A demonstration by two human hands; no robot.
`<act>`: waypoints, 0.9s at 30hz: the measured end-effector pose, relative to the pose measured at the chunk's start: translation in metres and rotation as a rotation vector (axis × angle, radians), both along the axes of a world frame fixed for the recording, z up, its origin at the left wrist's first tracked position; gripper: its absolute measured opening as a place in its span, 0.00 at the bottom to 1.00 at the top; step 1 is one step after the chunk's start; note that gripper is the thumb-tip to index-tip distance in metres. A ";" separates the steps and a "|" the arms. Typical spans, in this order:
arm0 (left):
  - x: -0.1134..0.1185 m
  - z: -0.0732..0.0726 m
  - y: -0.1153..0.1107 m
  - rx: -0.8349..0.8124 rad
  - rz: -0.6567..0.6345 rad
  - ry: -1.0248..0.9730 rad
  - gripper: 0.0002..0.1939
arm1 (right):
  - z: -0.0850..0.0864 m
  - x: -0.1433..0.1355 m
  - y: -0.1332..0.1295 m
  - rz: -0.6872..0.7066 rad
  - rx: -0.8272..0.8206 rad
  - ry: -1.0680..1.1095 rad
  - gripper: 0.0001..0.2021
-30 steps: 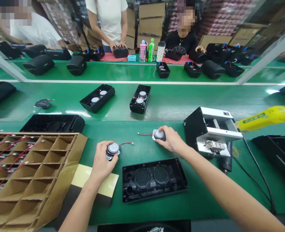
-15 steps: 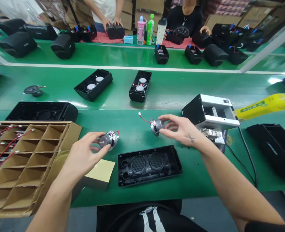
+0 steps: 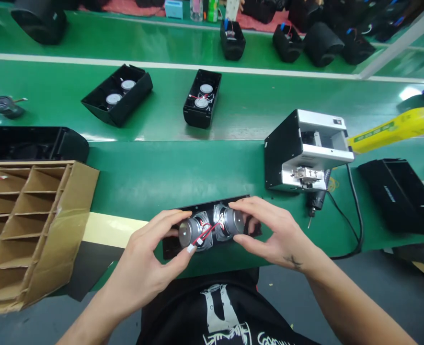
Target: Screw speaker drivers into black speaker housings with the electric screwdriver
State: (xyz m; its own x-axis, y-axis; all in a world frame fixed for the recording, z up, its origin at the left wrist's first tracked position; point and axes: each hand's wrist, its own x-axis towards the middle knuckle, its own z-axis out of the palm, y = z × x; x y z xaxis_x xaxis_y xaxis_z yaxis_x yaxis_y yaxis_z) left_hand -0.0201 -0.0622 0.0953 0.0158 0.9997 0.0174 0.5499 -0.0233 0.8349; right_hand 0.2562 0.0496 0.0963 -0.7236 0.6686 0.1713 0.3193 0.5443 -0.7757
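My left hand (image 3: pixel 154 249) has its fingers and thumb around a round silver speaker driver (image 3: pixel 186 233), which rests over the left part of a black speaker panel (image 3: pixel 170 246). A second driver (image 3: pixel 235 221) sits beside it, its magnet facing up, and my right hand (image 3: pixel 269 230) grips its right side. Red wires with white connectors (image 3: pixel 200 241) lie across the two drivers. Both drivers cover most of the panel, so its speaker grilles are hidden.
A divided cardboard box (image 3: pixel 85 201) stands at the left. The black and silver machine (image 3: pixel 283 153) is at the right, with an electric screwdriver (image 3: pixel 317 199) and cable beside it. Further back are two open speaker housings (image 3: pixel 120 96) (image 3: pixel 212 105) and a loose driver (image 3: pixel 3 105).
Both hands have brought their drivers down and inward onto the black panel, where they now lie side by side. The camera view has tilted downward.
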 end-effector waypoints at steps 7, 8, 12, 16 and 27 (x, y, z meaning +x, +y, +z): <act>0.001 0.000 0.003 0.186 -0.126 0.443 0.15 | -0.006 -0.001 0.000 0.073 0.432 -0.317 0.19; 0.002 -0.002 0.005 0.195 -0.141 0.513 0.15 | -0.007 -0.003 0.001 0.076 0.472 -0.342 0.19; 0.008 -0.009 0.012 0.213 -0.188 0.719 0.15 | -0.011 -0.011 0.004 0.114 0.540 -0.419 0.18; 0.017 -0.011 0.019 0.226 -0.197 0.799 0.14 | -0.014 -0.015 0.007 0.146 0.530 -0.480 0.18; 0.024 -0.018 0.019 0.137 -0.229 0.822 0.13 | -0.020 -0.015 0.004 0.087 0.462 -0.481 0.17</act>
